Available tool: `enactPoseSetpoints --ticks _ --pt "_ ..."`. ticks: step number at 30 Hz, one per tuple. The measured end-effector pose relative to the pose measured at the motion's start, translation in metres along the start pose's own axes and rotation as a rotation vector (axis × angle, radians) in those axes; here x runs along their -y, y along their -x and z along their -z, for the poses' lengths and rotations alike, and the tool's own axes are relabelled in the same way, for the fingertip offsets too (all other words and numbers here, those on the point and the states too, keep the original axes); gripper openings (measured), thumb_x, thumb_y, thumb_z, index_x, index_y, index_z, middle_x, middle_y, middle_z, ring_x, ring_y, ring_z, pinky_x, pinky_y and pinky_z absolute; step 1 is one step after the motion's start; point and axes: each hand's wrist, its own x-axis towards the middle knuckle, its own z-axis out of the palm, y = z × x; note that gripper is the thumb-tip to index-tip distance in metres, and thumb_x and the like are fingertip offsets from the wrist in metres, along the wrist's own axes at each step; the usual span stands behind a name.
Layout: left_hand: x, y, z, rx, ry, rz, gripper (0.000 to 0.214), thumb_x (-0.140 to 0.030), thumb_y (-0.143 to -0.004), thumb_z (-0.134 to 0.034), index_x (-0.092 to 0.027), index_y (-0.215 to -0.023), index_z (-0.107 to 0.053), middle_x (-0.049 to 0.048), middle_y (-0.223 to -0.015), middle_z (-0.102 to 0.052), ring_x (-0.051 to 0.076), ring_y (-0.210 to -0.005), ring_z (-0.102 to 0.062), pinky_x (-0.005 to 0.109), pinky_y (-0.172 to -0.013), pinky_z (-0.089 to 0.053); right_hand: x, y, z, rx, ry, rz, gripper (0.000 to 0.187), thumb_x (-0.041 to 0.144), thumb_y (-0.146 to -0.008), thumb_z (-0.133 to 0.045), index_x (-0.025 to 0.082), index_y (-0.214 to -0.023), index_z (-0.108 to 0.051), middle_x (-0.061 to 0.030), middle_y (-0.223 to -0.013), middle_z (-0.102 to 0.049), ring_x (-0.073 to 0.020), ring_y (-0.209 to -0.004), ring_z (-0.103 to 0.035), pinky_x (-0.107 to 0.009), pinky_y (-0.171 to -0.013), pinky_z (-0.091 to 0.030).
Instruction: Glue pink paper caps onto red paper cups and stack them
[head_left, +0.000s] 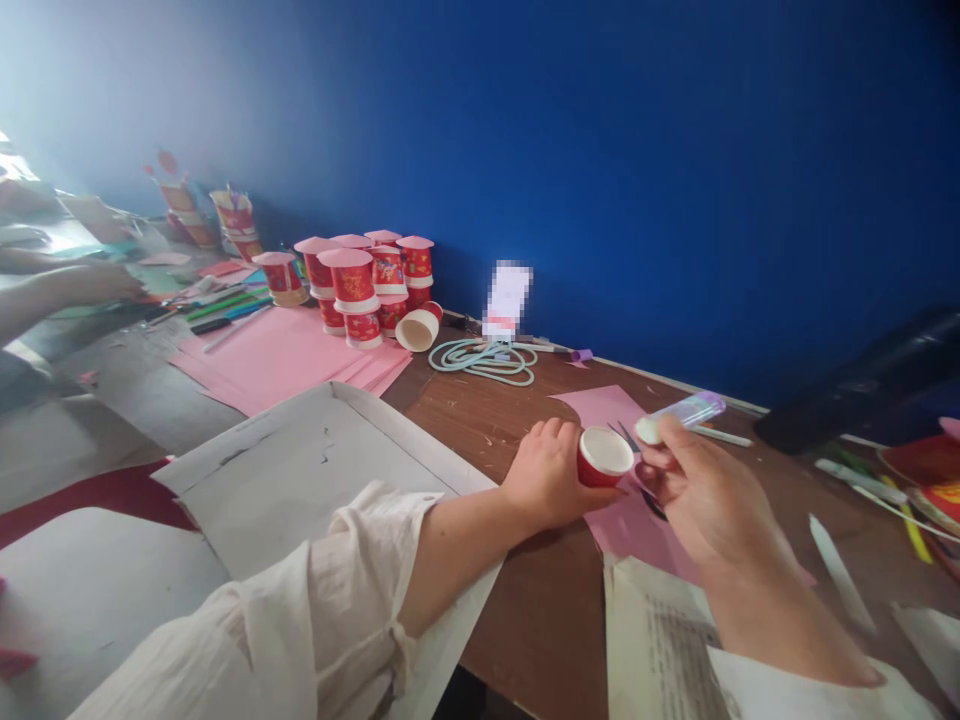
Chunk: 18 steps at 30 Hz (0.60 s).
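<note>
My left hand (546,472) is closed around a small red paper cup (604,456), tipped on its side with its white bottom facing right. My right hand (694,488) pinches a clear glue stick (681,414) with a purple end, its white tip close to the cup's bottom. Both hands hover over a pink paper sheet (609,408) on the brown table (480,420). A pair of scissors (624,436) lies partly hidden behind the cup.
Stacked red cups with pink lids (360,285) stand on pink paper (277,355) at the back left. A coiled green cable (486,358) lies by the blue wall. Grey cardboard (300,470) lies left. Another person's arms (52,290) work at far left. Pens (885,495) lie right.
</note>
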Motion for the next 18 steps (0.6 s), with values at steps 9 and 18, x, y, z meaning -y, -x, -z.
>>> enactPoseSetpoints --ticks 9,18 --pt "-0.005 0.001 0.005 0.032 0.056 0.071 0.055 -0.056 -0.064 -0.075 -0.018 -0.097 -0.052 0.0091 -0.103 -0.057 0.028 -0.099 -0.053 0.043 -0.088 -0.045 -0.001 -0.039 0.051 -0.234 -0.576 -0.406 0.036 0.047 -0.100 -0.037 0.020 -0.081 -0.052 0.0050 -0.064 -0.056 -0.0037 -0.037 -0.043 -0.017 -0.038 -0.040" --pt "-0.006 0.002 0.009 0.063 0.114 0.088 0.051 -0.057 -0.067 -0.072 -0.020 -0.093 -0.051 0.0082 -0.101 -0.056 0.029 -0.103 -0.052 0.042 -0.086 -0.046 -0.002 -0.066 0.093 -0.376 -0.667 -0.316 0.036 0.044 -0.102 -0.033 0.019 -0.081 -0.048 0.0048 -0.065 -0.058 -0.0016 -0.034 -0.045 -0.012 -0.036 -0.039"
